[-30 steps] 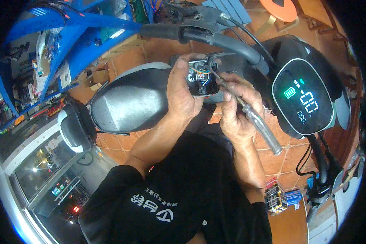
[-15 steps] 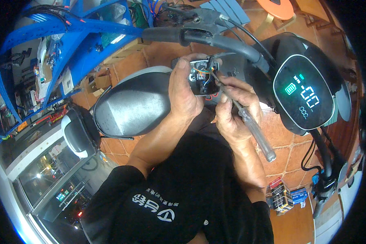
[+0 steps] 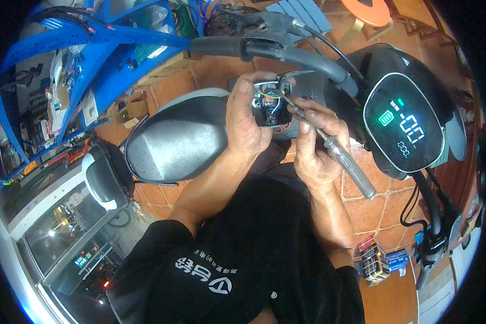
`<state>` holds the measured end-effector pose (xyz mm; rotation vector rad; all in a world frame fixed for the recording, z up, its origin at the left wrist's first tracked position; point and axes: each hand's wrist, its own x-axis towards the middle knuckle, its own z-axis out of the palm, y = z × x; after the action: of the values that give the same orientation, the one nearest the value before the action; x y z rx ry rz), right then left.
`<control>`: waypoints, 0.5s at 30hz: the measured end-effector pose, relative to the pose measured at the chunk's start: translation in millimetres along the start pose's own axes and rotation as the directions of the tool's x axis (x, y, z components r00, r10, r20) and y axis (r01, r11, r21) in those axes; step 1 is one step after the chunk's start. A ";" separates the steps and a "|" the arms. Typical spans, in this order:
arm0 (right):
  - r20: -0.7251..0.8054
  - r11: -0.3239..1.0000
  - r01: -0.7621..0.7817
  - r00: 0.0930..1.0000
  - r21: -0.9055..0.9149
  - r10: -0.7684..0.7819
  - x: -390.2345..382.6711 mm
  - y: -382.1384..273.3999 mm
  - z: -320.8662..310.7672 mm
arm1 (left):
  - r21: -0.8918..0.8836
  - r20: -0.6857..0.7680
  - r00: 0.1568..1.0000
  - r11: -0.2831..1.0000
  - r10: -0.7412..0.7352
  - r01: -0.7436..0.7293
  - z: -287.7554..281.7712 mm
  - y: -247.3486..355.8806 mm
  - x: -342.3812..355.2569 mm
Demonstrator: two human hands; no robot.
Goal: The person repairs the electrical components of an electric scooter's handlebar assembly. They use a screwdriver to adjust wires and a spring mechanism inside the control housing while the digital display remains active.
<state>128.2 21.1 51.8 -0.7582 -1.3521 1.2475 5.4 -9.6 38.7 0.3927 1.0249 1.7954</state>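
Observation:
My left hand (image 3: 243, 121) grips a small black switch housing (image 3: 270, 115) with coloured wires exposed inside it, thumb along its left side. My right hand (image 3: 321, 140) is closed on a screwdriver with a translucent handle (image 3: 351, 170); its slim shaft reaches up-left into the housing, where the exact contact of the tip is too small to tell. Just above lies a dark handlebar (image 3: 308, 58) with a lever assembly and cable. To the right is a scooter's display (image 3: 402, 124), lit. A black scooter seat (image 3: 173, 137) sits left of my hands.
Blue metal shelving (image 3: 102, 46) full of parts runs along the upper left. An orange stool (image 3: 364, 12) stands behind the handlebar. Small boxes (image 3: 378, 262) lie at the lower right. A glass-fronted doorway (image 3: 54, 221) is at lower left; a tiled floor (image 3: 372, 213) shows below.
My right hand and the screwdriver have shifted slightly, the handle's far end swinging right from half a second ago. My left hand still grips the housing in nearly the same place.

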 end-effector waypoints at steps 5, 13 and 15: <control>0.070 0.978 0.143 0.989 -0.155 -0.134 4.2 -4.3 -1.4 | -0.009 -0.017 1.000 1.000 -0.003 0.003 0.6 -0.5 -0.1; 0.063 0.938 0.251 0.968 -0.240 -0.243 1.0 -2.1 3.8 | 0.013 -0.074 0.997 1.000 -0.014 0.015 6.5 0.1 -4.2; 0.052 0.936 0.259 0.966 -0.237 -0.254 -0.4 -0.7 4.8 | 0.023 -0.081 0.997 1.000 -0.012 0.014 7.9 1.0 -4.7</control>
<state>123.8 19.3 53.0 -0.7096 -1.5839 0.8966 12.3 -10.2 44.9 0.3291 1.1035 1.8014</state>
